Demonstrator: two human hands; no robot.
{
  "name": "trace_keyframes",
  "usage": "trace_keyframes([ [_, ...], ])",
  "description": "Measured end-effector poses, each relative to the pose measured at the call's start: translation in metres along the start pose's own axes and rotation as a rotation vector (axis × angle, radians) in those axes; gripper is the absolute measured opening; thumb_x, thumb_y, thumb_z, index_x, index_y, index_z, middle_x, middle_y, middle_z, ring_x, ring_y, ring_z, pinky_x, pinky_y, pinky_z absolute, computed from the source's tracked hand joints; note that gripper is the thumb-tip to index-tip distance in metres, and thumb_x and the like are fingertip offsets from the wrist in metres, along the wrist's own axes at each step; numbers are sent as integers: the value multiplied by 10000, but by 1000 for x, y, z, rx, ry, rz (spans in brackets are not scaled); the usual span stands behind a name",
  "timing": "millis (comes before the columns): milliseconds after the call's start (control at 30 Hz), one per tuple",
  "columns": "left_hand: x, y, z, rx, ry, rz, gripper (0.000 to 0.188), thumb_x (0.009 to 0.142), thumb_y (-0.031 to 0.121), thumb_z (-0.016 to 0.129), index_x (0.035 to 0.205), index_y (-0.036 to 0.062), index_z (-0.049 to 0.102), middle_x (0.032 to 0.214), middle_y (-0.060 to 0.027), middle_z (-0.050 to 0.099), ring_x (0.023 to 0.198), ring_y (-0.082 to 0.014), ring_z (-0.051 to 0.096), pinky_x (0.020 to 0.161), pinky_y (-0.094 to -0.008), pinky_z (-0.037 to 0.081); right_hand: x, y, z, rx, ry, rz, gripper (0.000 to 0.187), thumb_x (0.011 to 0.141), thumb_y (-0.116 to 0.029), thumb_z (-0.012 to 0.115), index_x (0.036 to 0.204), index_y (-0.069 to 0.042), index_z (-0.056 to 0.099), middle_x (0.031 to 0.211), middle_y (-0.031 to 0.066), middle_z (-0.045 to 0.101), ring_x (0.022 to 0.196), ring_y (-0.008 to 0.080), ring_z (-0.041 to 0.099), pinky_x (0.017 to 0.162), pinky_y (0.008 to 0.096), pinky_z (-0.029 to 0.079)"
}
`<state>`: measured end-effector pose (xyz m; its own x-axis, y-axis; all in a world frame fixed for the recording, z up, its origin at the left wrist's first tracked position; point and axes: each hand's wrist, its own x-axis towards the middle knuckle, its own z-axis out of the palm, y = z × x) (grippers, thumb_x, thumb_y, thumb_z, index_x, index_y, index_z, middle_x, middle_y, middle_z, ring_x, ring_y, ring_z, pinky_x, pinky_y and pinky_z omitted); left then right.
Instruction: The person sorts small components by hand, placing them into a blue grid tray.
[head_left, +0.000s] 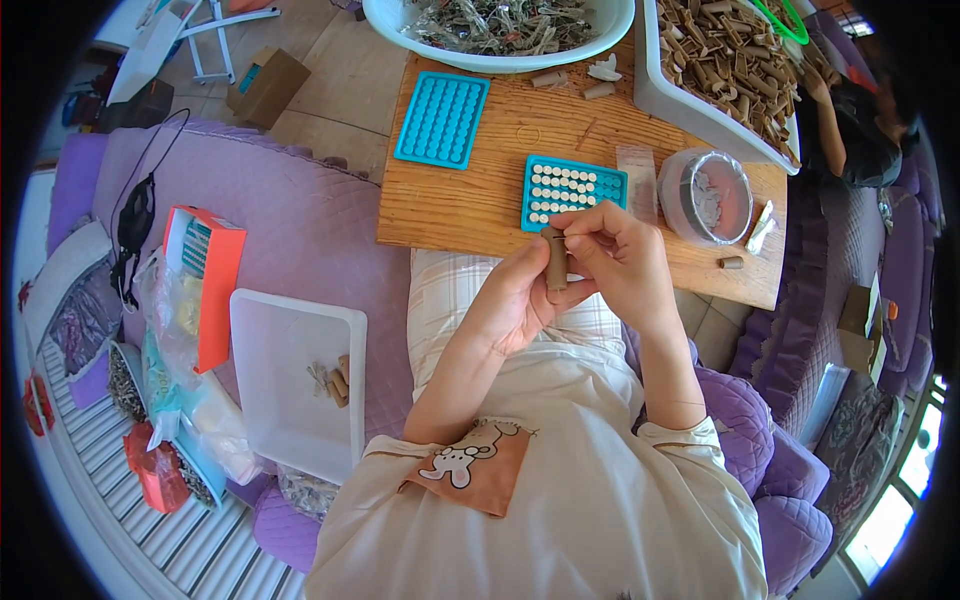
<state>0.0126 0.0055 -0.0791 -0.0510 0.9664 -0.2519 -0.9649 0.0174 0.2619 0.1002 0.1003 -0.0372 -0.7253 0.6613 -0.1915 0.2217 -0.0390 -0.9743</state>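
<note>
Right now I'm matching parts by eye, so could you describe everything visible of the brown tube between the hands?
The brown tube is a slim, plain cylinder that looks like cardboard. It runs nearly straight up and down in the picture, held in the left hand near the front edge of the wooden table. The right hand has its fingertips at the upper end, where a thin dark line shows, too small to identify. Its inside is not visible.

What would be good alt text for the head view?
The left hand holds a brown tube, the right hand at its upper end, at a wooden table bearing a blue tray partly filled with white discs and a white bin of brown pieces.
</note>
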Motion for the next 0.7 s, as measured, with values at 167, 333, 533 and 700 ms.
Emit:
trace_keyframes([
  [167, 1, 0, 2, 50, -50, 44, 445, 880, 324, 360, 1143, -33, 326, 1085, -135, 457, 993, -187, 490, 863, -366, 431, 1, 1, 1, -29, -23, -1, 16, 795, 32, 483, 797, 35, 499, 950, 140, 562, 789, 139, 557, 678, 257, 493],
  [333, -3, -3, 0, 227, -14, 67, 471, 885, 323, 347, 1214, -5, 273, 1128, -120, 429, 1030, -190, 463, 878, -378, 407, 4, 4, 4, -186, -13, -36, 38, 752, -14, 527, 754, 21, 540, 798, 117, 618, 654, 160, 604, 588, 246, 478],
  [533, -1, -9, -3, 199, 1, 59, 466, 891, 302, 333, 1237, 3, 247, 1133, -115, 426, 1027, -197, 464, 880, -393, 403, 4, 15, -5, -140, -116, -30, 34, 783, 58, 473, 763, 37, 491, 849, 132, 584, 767, 129, 553, 655, 256, 477],
  [700, 3, -14, -10, 99, -43, 50, 454, 882, 301, 363, 1212, 1, 277, 1134, -137, 429, 1009, -206, 478, 869, -364, 423, 2, 24, -10, -128, -131, 51, 35, 783, 62, 472, 767, 36, 488, 841, 130, 578, 827, 132, 541, 691, 265, 469],
])
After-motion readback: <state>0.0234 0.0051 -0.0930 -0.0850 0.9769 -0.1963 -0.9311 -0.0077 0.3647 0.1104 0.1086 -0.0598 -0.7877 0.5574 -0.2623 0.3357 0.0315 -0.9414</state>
